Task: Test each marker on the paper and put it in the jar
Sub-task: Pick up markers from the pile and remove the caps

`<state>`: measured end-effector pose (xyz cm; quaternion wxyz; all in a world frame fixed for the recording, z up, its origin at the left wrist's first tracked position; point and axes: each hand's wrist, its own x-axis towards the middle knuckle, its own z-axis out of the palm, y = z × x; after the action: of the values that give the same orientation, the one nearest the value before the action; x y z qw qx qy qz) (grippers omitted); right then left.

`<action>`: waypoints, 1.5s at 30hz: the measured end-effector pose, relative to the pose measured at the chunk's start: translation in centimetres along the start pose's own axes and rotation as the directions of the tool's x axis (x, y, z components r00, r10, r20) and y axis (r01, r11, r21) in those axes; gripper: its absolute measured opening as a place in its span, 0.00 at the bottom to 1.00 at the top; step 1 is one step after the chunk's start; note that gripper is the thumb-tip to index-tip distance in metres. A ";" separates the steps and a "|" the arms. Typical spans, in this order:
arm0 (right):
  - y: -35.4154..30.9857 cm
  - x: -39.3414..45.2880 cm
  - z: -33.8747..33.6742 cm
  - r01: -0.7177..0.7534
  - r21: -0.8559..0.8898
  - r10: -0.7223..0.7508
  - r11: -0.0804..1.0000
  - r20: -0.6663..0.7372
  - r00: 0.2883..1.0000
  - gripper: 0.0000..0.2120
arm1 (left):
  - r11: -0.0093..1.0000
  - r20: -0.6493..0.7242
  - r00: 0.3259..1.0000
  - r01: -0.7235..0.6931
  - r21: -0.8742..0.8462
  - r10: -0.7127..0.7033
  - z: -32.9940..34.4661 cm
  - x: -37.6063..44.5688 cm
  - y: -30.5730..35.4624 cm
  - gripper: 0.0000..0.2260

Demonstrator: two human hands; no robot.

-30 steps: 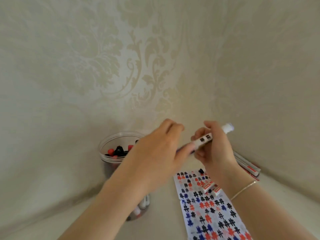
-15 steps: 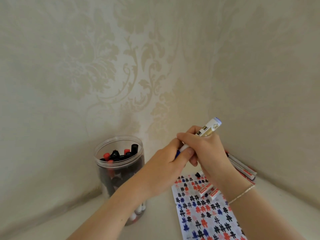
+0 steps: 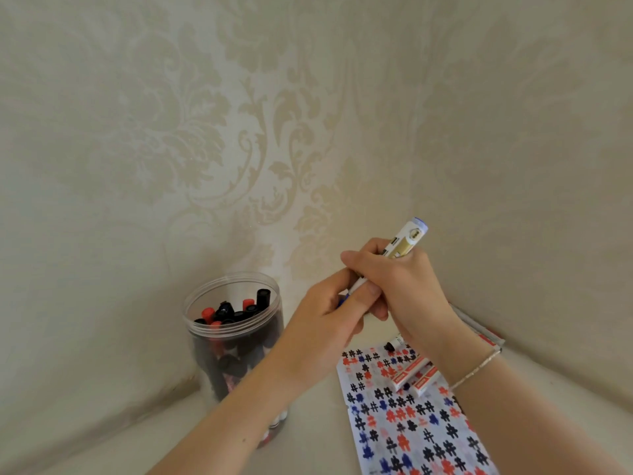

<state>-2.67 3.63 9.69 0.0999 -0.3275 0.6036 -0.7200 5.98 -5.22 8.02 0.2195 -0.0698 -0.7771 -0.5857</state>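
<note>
Risk is sitting at the cap: right hand point(image 3: 397, 286) is gripping the blue marker point(image 3: 404, 245) above the paper point(image 3: 411, 423), left hand point(image 3: 329, 323) is pinching its lower end, probably the cap, so a slip could be sending it toward the jar point(image 3: 233, 323).

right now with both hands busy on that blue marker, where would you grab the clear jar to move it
Grip the jar round its smooth cylindrical wall below the threaded rim, coming from its left side, probably. It stands upright and open, with marker caps poking up near the mouth, and the left hand and forearm cross its right side.
</note>
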 end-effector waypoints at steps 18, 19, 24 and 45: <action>-0.1 1.0 0.8 -0.156 -0.075 0.154 0.985 -0.026 0.988 0.18 | 0.967 0.059 0.993 0.088 0.238 -0.105 -0.9 0.3 -0.3 0.12; -0.3 1.1 1.2 -0.146 -0.146 0.136 0.979 -0.071 0.988 0.18 | 0.965 0.046 0.996 0.063 0.253 -0.077 -0.8 0.2 -0.3 0.12; -1.0 1.8 2.1 -0.050 -0.196 0.002 0.979 -0.238 0.971 0.18 | 0.997 -0.083 0.996 0.039 0.066 -0.034 -0.1 0.3 0.2 0.14; 2.7 0.2 0.4 -0.298 0.408 0.398 0.863 -0.185 0.898 0.11 | 0.873 0.030 0.902 0.425 -0.238 -0.431 3.2 -0.5 -2.8 0.16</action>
<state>-3.26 2.51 7.22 0.2081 -0.0888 0.5143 -0.8272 4.54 -2.96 4.60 0.0836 0.0849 -0.6944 -0.7097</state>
